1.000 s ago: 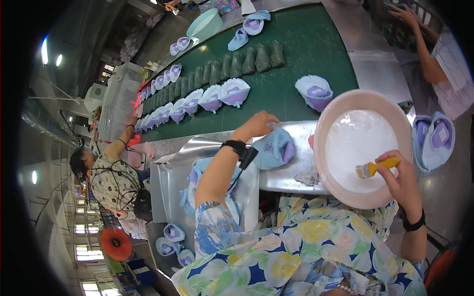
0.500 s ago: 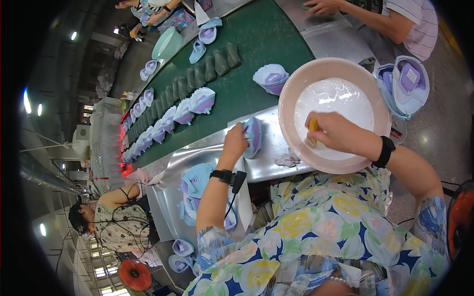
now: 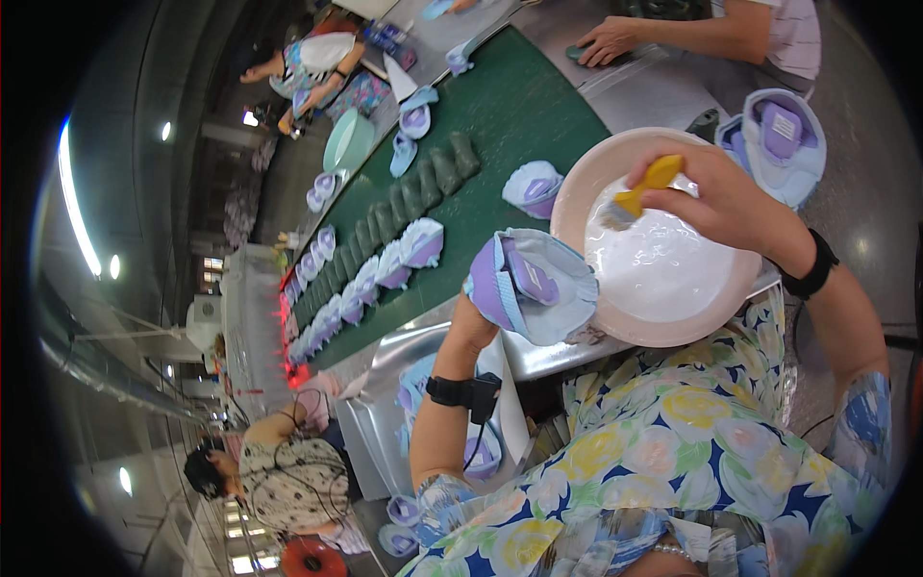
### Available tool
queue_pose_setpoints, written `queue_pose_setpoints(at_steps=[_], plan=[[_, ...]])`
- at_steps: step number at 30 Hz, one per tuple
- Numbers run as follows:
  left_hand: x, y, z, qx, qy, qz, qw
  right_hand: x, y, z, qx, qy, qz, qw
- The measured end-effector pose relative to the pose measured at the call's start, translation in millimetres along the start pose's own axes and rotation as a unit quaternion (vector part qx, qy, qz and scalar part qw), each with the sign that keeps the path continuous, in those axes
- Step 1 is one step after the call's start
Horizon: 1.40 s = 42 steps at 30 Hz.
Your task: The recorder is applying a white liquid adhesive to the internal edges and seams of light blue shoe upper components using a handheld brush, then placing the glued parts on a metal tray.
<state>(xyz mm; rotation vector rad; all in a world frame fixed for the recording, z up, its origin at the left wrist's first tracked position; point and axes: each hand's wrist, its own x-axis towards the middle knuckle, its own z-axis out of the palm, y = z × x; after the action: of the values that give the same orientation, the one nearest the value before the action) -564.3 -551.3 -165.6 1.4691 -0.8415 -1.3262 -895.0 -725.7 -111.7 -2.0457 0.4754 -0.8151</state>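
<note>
In my left hand (image 3: pixel 473 325) is a shoe upper (image 3: pixel 543 298), light blue and purple with a purple tongue, its open side facing up; my fingers are partly hidden behind it. My right hand (image 3: pixel 707 197) grips the yellow handle of a paintbrush (image 3: pixel 646 189). The bristles hang above the white liquid (image 3: pixel 654 279) in a pale pink basin (image 3: pixel 588 183). The upper sits beside the basin's left rim, overlapping it in view.
A green conveyor belt (image 3: pixel 461 207) carries rows of uppers (image 3: pixel 389 264) and dark green shoe lasts (image 3: pixel 399 200). More uppers lie on a metal tray (image 3: pixel 375 423) at left and at the basin's far right (image 3: pixel 784 135). Co-workers sit at far right (image 3: pixel 769 38), far left and lower left (image 3: pixel 288 471).
My left hand has lifted the upper off the metal surface and turned its opening upward, near the basin. My right hand has raised the brush out of the liquid.
</note>
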Motion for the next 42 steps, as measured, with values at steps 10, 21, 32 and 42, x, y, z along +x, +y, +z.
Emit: queue_pose_setpoints(at_steps=[10, 21, 32, 42], plan=[[14.7, 13.3, 74.4, -0.180, 0.061, 0.112, 0.975, -10.3, 9.5, 16.4, 0.027, 0.088, 0.032, 0.995], [12.2, -45.6, 36.5, 0.267, 0.165, 0.391, 0.866, -22.9, 27.0, 56.4, 0.242, 0.183, 0.247, 0.920], [18.0, -41.5, 67.3, -0.112, 0.156, 0.377, 0.906, -25.3, 6.2, 60.3, 0.082, 0.203, 0.119, 0.968], [20.2, -41.6, 72.8, 0.138, 0.209, 0.461, 0.852, -21.0, 14.1, 54.9, 0.265, 0.144, 0.251, 0.920]])
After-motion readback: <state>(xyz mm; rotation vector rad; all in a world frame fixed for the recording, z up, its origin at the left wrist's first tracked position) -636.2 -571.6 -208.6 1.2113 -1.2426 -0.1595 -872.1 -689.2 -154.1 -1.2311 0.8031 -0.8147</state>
